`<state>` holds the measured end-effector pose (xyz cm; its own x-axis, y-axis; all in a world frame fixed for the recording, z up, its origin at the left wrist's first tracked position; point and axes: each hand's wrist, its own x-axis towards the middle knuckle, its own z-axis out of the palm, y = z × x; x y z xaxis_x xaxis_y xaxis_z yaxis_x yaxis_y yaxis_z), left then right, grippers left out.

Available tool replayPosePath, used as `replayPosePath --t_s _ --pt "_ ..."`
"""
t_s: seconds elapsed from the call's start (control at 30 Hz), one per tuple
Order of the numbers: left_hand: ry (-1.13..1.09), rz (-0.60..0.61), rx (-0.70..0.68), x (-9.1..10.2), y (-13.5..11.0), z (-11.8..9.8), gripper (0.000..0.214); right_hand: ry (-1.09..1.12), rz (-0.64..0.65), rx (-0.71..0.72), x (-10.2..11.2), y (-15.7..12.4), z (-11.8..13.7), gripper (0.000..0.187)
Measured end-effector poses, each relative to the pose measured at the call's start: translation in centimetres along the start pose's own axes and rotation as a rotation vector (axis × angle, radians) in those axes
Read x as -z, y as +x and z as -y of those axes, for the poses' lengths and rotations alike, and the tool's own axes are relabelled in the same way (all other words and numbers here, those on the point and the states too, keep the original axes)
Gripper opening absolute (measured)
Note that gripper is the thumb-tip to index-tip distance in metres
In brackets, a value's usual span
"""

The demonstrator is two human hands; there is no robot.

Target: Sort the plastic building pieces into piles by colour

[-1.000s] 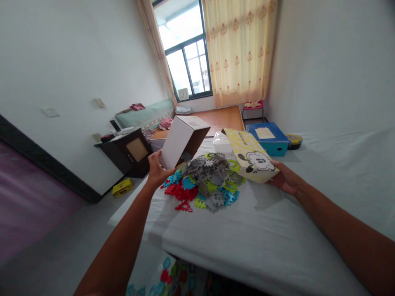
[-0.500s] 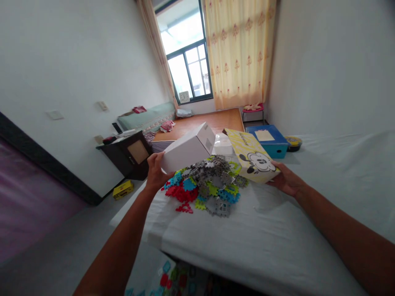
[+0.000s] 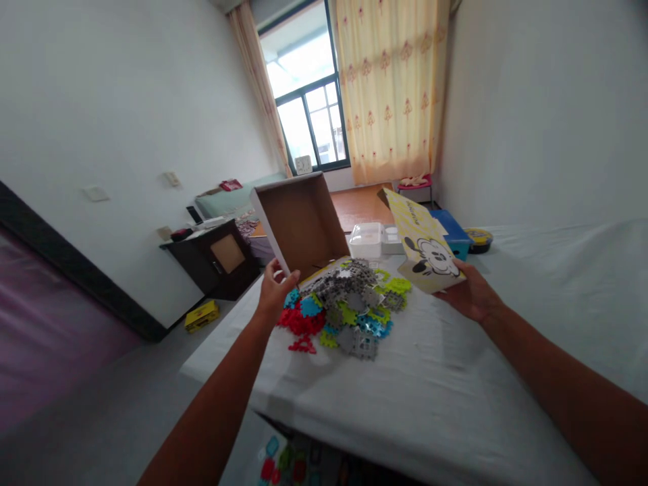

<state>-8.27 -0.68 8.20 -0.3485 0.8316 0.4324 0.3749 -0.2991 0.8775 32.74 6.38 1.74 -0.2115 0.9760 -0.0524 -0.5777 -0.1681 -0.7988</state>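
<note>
My left hand [image 3: 277, 287] grips the lower left corner of a white cardboard box [image 3: 306, 219], tilted up so its brown inside faces me. In my right hand [image 3: 468, 291] is a yellow-and-white patterned box [image 3: 425, 236] with a cartoon face printed on it, held slanting by its lower right edge. Between and below the two boxes lies a heap of plastic gear-shaped toy pieces [image 3: 349, 297] in grey, red, blue and lime green. The white box's lower edge hides the heap's back left part.
The heap lies on a white-sheeted surface [image 3: 430, 378]. Behind it stand a clear plastic container [image 3: 366, 237], a blue box [image 3: 453, 233] and a round yellow-and-black case [image 3: 478, 239]. A dark cabinet [image 3: 215, 260] and a yellow box [image 3: 201, 316] are at left. More coloured pieces [image 3: 283, 459] lie below the front edge.
The white box has turned from showing its closed outer sides to showing its open brown inside. The yellow box has shifted slightly right and become steeper. Both hands keep their hold.
</note>
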Motion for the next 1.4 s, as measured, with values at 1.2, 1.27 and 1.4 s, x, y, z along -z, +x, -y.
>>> replayPosePath --t_s 1.2,1.27,1.4 --pt "-0.567 0.333 0.459 -13.0 -6.3 -3.7 0.07 -0.334 0.17 -0.117 -0.4 -6.0 4.0 0.055" --pt "-0.571 0.337 0.479 -13.1 -6.4 -3.7 0.07 -0.326 0.191 -0.109 -0.7 -6.4 3.4 0.056" --pt "-0.568 0.354 0.498 -12.8 -6.5 -3.5 0.067 -0.319 0.155 -0.163 0.3 -6.8 4.6 0.058"
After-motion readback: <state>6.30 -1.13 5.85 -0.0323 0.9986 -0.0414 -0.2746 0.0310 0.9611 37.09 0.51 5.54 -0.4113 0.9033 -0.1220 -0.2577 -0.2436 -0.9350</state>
